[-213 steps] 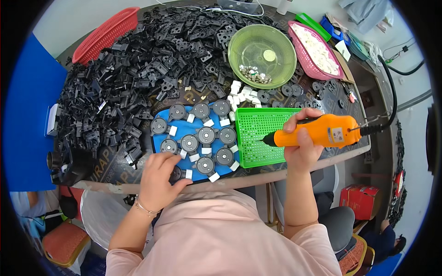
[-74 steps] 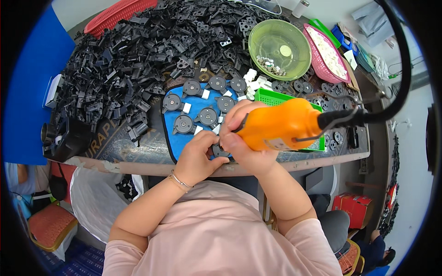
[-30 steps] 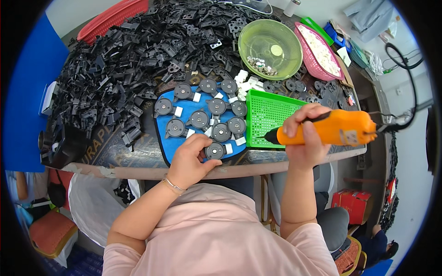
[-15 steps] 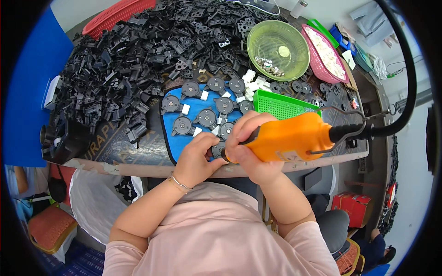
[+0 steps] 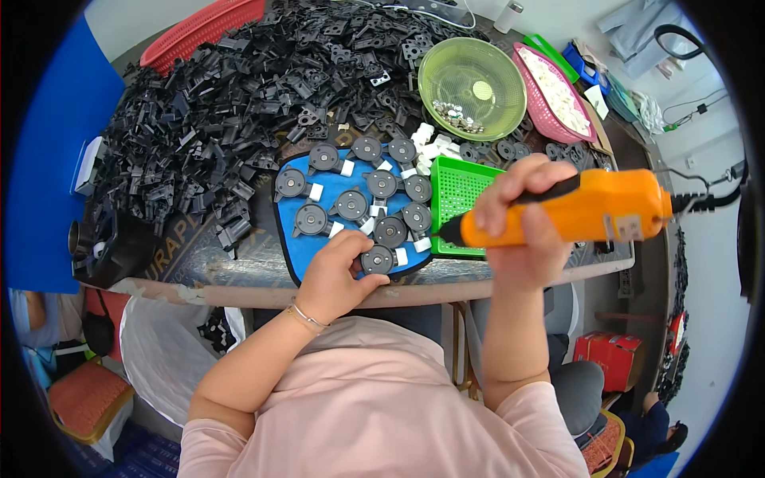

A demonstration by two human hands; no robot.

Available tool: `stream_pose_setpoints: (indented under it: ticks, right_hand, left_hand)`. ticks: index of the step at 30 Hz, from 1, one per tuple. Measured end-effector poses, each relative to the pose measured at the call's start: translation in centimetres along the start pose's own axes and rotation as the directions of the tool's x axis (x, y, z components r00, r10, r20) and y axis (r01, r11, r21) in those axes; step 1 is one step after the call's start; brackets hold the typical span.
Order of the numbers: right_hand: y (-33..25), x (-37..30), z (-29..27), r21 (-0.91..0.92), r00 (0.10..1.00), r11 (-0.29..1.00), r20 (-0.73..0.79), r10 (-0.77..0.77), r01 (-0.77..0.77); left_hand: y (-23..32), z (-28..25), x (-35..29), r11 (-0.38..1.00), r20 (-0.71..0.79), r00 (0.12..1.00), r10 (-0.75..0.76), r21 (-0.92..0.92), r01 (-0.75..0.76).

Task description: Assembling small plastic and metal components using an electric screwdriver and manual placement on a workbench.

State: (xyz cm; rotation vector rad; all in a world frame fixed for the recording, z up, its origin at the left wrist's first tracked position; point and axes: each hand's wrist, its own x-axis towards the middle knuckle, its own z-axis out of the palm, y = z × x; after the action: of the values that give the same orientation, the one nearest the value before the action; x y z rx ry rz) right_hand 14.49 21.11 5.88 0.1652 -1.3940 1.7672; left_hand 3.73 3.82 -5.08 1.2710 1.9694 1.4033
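My right hand [image 5: 522, 239] is wrapped around an orange electric screwdriver [image 5: 610, 203], raised over the green tray with its dark tip pointing left. At the front edge of the blue mat [image 5: 311, 255], my left hand [image 5: 335, 271] grips a round black plastic part [image 5: 378, 260] between thumb and fingers. A white tab sticks out from that part's right side. Several similar round parts with white tabs lie behind it on the mat, among them one [image 5: 351, 205] near the middle. The screwdriver is well apart from the held part.
A large heap of black plastic pieces [image 5: 215, 135] covers the table's left and back. To the right stand a green rectangular tray [image 5: 458, 191], a yellow-green sieve bowl [image 5: 510, 99] with small metal pieces, and a pink basket [image 5: 550, 107] of white pieces. A red basket [image 5: 191, 36] stands at the far left.
My right hand has lifted the screwdriver off the round part and carried it right, over the green tray. My left hand has stayed at the part, which is now more exposed.
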Motion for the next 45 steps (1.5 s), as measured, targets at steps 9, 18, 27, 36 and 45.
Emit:
stream_pose_setpoints:
  ticks: [9,18,27,36,45]
  right_hand:
    - [1.1,-2.7,-4.1,-0.282,0.966,0.954,-0.255,0.029,-0.103]
    - [2.0,-2.7,-4.0,-0.256,0.964,0.960,-0.263,0.042,-0.111]
    - [2.0,-2.7,-4.0,-0.242,0.965,0.962,-0.254,0.064,-0.128]
    - [0.2,-0.3,-1.5,-0.142,0.987,0.987,-0.130,-0.094,0.076]
    - [6.3,0.4,6.0,-0.150,0.985,0.989,0.170,0.040,-0.014]
  left_hand:
    - [-0.1,0.2,0.0,1.000,0.001,1.000,-0.016,-0.010,0.016]
    - [-0.4,0.1,0.0,0.999,0.004,1.000,-0.027,-0.028,0.027]
    - [2.1,-1.5,-0.5,0.983,-0.044,0.999,0.001,0.183,0.007]
    - [-1.5,-6.6,1.4,0.936,-0.182,0.982,-0.055,0.334,0.115]
    - [-1.0,-4.8,0.3,0.978,-0.115,0.987,-0.114,0.163,0.132]
